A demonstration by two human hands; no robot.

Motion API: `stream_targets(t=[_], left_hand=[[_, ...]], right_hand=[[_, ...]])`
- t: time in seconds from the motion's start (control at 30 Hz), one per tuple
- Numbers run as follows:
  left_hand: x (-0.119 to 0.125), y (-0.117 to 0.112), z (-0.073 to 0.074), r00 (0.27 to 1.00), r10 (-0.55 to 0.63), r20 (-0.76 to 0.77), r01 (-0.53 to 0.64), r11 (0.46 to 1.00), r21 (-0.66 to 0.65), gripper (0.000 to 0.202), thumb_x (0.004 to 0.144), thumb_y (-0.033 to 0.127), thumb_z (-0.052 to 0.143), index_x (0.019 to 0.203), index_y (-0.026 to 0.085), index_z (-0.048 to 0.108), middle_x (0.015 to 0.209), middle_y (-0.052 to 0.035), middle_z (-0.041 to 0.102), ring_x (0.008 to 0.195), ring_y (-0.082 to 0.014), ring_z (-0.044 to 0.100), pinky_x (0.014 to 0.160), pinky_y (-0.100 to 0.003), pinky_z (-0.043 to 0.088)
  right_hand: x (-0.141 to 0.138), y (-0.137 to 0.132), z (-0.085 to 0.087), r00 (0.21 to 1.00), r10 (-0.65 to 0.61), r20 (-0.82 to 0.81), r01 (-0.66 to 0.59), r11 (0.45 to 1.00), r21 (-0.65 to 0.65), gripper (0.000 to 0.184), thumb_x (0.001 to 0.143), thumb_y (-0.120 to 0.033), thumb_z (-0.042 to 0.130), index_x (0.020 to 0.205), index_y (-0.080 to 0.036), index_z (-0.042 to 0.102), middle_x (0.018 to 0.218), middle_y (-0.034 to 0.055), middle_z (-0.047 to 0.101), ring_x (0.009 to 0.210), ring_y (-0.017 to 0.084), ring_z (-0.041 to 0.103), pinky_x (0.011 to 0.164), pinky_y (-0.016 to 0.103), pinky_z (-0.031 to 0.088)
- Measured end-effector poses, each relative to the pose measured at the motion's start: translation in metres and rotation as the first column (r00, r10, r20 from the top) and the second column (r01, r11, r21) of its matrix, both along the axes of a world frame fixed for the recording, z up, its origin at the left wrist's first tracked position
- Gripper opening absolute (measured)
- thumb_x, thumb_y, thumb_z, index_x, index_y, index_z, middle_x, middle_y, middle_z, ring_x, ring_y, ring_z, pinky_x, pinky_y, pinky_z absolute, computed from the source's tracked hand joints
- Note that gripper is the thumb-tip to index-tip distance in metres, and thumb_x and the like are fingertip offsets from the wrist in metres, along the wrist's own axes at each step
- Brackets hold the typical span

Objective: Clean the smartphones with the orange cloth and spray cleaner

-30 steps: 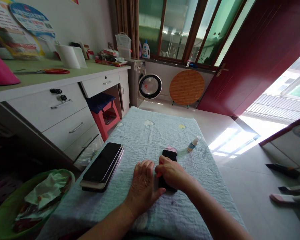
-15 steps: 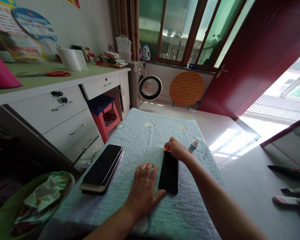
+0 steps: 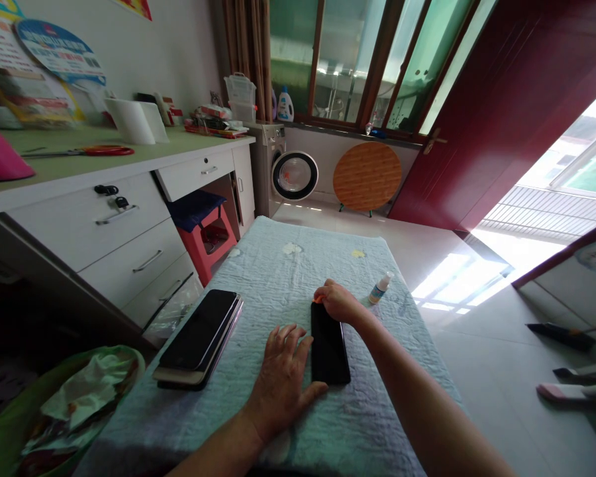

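A black phone [image 3: 330, 348] lies screen up on the quilted, light blue cloth cover [image 3: 273, 278]. My right hand [image 3: 338, 302] is closed at the phone's far end, pinching a small piece of orange cloth [image 3: 318, 300] against it; most of the cloth is hidden under the fingers. Flat on the cover beside the phone's left edge, my left hand [image 3: 284, 371] has its fingers spread and its thumb at the near end. To the left sits a stack of phones [image 3: 201, 330], a black screen on top. A small spray bottle [image 3: 380, 289] stands right of my right hand.
A green bin [image 3: 138, 371] with crumpled tissue is at the lower left, near a white drawer desk [image 3: 153, 228]. Beyond the cover are a red stool [image 3: 206, 245], a washing machine with its door open [image 3: 295, 175] and a round wooden tabletop [image 3: 367, 175].
My right hand has moved a little left with the orange cloth, and the phone's far end has turned slightly left. The left hand stays beside the phone. The view has shifted slightly.
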State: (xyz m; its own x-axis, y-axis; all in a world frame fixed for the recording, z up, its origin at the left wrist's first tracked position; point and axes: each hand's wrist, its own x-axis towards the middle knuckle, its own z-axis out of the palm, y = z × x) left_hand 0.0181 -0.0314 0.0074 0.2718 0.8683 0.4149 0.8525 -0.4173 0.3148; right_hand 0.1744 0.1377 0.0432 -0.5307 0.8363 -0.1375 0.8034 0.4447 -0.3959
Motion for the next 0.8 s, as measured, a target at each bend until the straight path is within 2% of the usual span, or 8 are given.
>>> stream_targets(t=[0.13, 0.33, 0.43, 0.63, 0.8], left_hand=[[0.001, 0.001, 0.001, 1.0, 0.005, -0.022, -0.006, 1.0, -0.024, 0.066, 0.078, 0.056, 0.07, 0.13, 0.02, 0.052, 0.133, -0.0133, 0.053, 0.128, -0.0373, 0.042, 0.11, -0.06, 0.027], [0.002, 0.001, 0.006, 0.999, -0.01, -0.046, 0.007, 0.998, -0.063, 0.059, 0.08, 0.053, 0.068, 0.127, 0.021, 0.055, 0.137, -0.0115, 0.052, 0.13, -0.0365, 0.04, 0.112, -0.059, 0.024], [0.002, 0.001, 0.005, 0.999, -0.002, -0.054, -0.001, 0.998, -0.055, 0.063, 0.079, 0.053, 0.069, 0.131, 0.02, 0.053, 0.139, -0.0127, 0.051, 0.13, -0.0363, 0.04, 0.111, -0.059, 0.025], [0.002, 0.002, 0.004, 0.995, -0.025, -0.092, 0.017, 0.996, -0.091, 0.066, 0.082, 0.055, 0.066, 0.136, 0.019, 0.051, 0.142, -0.013, 0.049, 0.132, -0.0374, 0.038, 0.111, -0.06, 0.024], [0.001, 0.002, 0.004, 0.997, -0.026, -0.074, 0.02, 0.997, -0.078, 0.065, 0.084, 0.057, 0.064, 0.135, 0.019, 0.051, 0.139, -0.0125, 0.052, 0.131, -0.0365, 0.039, 0.11, -0.059, 0.025]], right_hand=[[0.005, -0.001, 0.001, 1.0, -0.005, -0.01, 0.005, 1.0, 0.006, 0.029, 0.09, -0.013, 0.048, 0.102, -0.023, 0.073, 0.105, 0.0042, 0.059, 0.086, 0.012, 0.06, 0.075, 0.021, 0.041], [0.044, -0.004, -0.001, 0.996, -0.082, -0.025, 0.083, 0.996, 0.042, 0.03, 0.09, -0.013, 0.047, 0.105, -0.021, 0.072, 0.1, 0.0054, 0.059, 0.086, 0.014, 0.059, 0.076, 0.023, 0.04], [0.057, -0.009, -0.004, 0.991, -0.127, -0.031, 0.129, 0.99, 0.059, 0.03, 0.09, -0.013, 0.046, 0.104, -0.02, 0.072, 0.098, 0.0059, 0.059, 0.086, 0.015, 0.058, 0.077, 0.024, 0.04], [0.054, -0.024, -0.008, 0.974, -0.213, -0.074, 0.22, 0.97, 0.1, 0.028, 0.091, -0.014, 0.044, 0.101, -0.017, 0.07, 0.1, 0.0071, 0.062, 0.091, 0.016, 0.058, 0.081, 0.026, 0.04], [0.052, -0.044, -0.006, 0.959, -0.266, -0.102, 0.275, 0.957, 0.092, 0.023, 0.089, -0.016, 0.048, 0.094, -0.016, 0.07, 0.094, 0.0075, 0.066, 0.091, 0.018, 0.059, 0.083, 0.027, 0.042]])
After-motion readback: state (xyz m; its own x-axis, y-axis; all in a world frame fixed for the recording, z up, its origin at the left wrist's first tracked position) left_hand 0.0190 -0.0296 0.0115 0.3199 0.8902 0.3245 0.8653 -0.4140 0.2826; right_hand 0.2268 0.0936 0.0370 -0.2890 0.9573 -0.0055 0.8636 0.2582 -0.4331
